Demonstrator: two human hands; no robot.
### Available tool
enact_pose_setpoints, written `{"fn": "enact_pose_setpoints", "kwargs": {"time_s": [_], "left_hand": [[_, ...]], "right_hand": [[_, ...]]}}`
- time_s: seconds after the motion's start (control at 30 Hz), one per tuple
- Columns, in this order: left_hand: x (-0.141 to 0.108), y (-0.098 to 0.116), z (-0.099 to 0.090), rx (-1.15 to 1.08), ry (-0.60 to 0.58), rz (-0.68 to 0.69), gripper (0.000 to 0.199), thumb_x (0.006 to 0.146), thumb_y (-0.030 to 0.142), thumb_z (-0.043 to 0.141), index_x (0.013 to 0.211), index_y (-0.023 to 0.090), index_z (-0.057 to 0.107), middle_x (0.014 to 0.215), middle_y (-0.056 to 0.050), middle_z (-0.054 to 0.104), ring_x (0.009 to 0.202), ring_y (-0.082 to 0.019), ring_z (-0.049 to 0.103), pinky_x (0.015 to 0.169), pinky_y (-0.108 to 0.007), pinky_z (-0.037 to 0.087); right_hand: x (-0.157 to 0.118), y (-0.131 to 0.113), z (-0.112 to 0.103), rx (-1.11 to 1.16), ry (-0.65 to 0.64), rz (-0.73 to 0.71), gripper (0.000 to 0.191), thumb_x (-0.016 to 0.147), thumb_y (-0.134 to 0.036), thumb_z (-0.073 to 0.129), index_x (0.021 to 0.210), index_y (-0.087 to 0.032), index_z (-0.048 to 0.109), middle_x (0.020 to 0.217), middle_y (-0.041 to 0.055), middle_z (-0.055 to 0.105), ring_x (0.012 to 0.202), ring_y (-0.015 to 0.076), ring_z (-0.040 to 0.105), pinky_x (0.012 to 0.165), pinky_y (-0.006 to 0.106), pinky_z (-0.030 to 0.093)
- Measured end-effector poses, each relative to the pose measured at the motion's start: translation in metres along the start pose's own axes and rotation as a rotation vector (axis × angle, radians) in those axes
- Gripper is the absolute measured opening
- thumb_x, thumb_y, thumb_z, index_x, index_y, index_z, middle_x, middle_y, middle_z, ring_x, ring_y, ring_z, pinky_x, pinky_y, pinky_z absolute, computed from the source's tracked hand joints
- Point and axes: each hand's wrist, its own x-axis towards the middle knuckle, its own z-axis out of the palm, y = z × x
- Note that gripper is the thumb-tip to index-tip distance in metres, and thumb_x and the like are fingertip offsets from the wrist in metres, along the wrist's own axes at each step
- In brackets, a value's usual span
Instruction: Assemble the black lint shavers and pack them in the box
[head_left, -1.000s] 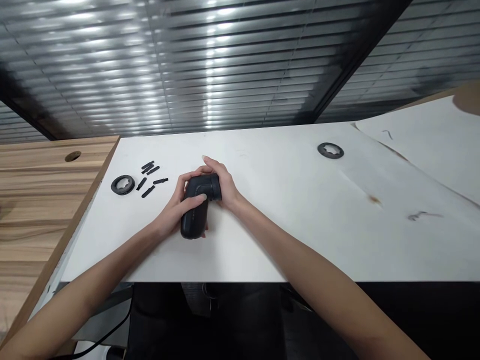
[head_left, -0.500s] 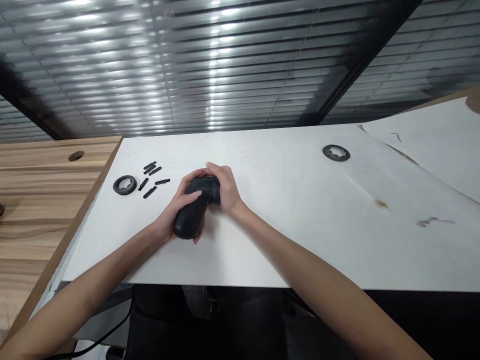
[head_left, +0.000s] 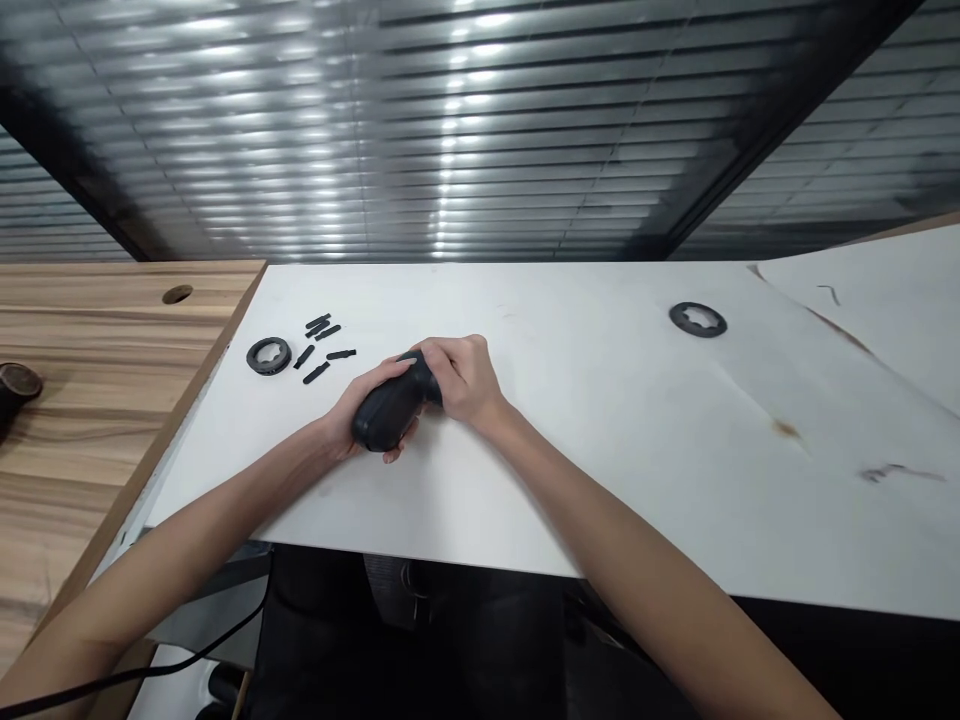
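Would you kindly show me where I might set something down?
The white tabletop is open between the right hand and the rightmost black ring. Leftward is crowded: the left hand holding a black device, with small black pieces and another ring beyond.

Open tabletop [head_left: 570, 360] between right grip [head_left: 466, 378] and right ring [head_left: 701, 332], black strips [head_left: 328, 332] obstructing leftward

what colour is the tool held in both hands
The tool is black; it shows best in the head view, between the left hand and right hand.
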Motion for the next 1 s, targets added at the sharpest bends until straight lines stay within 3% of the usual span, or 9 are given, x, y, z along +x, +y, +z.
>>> {"fn": "enact_pose_setpoints", "kwargs": {"time_s": [0.1,0.2,0.33,0.47,0.6,0.77,1.0], "left_hand": [[0.003,0.004,-0.002,0.075,-0.002,-0.048,0.047,0.091,0.057,0.066,0.095,0.011,0.062,0.069,-0.007,0.065,0.043,-0.02,0.062,0.029,-0.028,0.047],[0.004,0.003,-0.004,0.058,-0.014,-0.026,0.047,0.092,0.057,0.062,0.087,0.01,0.062,0.069,-0.007,0.064,0.041,-0.018,0.059,0.028,-0.028,0.045],[0.005,-0.001,-0.004,0.032,-0.016,0.068,0.045,0.093,0.052,0.057,0.11,0.011,0.062,0.07,-0.007,0.066,0.041,-0.021,0.06,0.026,-0.028,0.042],[0.003,-0.004,0.0,0.052,0.033,0.137,0.059,0.093,0.05,0.058,0.137,0.011,0.053,0.068,-0.007,0.067,0.04,-0.023,0.062,0.027,-0.027,0.042],[-0.001,-0.005,0.008,0.09,0.086,0.225,0.079,0.096,0.046,0.059,0.163,0.023,0.024,0.072,-0.002,0.068,0.038,-0.023,0.061,0.028,-0.027,0.044],[-0.004,-0.006,0.013,0.144,0.065,0.23,0.098,0.096,0.05,0.059,0.169,0.034,-0.003,0.076,0.001,0.067,0.038,-0.023,0.06,0.029,-0.029,0.045],[-0.007,-0.009,0.011,0.155,0.045,0.222,0.096,0.094,0.047,0.063,0.171,0.039,0.006,0.075,0.004,0.064,0.033,-0.022,0.059,0.028,-0.03,0.045]], "right_hand": [[0.001,0.004,0.001,-0.073,0.004,0.028,0.058,0.101,-0.056,0.045,0.064,-0.02,0.07,0.06,0.0026,0.06,0.059,0.0173,0.055,0.062,0.032,0.04],[0.002,0.0,0.007,0.001,0.059,0.112,0.056,0.099,-0.055,0.047,0.062,-0.02,0.069,0.058,0.0019,0.059,0.061,0.0178,0.055,0.065,0.032,0.042],[0.004,-0.011,0.014,0.275,0.074,0.16,0.047,0.097,-0.051,0.051,0.068,-0.021,0.074,0.072,0.0038,0.072,0.077,0.0228,0.068,0.081,0.033,0.049],[0.009,-0.016,0.012,0.47,-0.022,0.222,0.041,0.091,-0.053,0.062,0.073,-0.021,0.08,0.083,0.0059,0.078,0.089,0.0259,0.072,0.091,0.034,0.05],[0.015,-0.014,0.004,0.538,-0.129,0.307,0.044,0.084,-0.061,0.072,0.078,-0.019,0.084,0.088,0.0067,0.08,0.089,0.025,0.071,0.088,0.034,0.05],[0.015,-0.01,0.005,0.529,-0.057,0.406,0.065,0.086,-0.078,0.061,0.07,-0.018,0.082,0.072,0.0064,0.075,0.074,0.0209,0.066,0.083,0.033,0.049],[0.008,-0.01,0.019,0.561,0.103,0.347,0.059,0.088,-0.067,0.054,0.058,-0.021,0.077,0.061,0.0061,0.069,0.069,0.0221,0.063,0.079,0.036,0.049]]}}
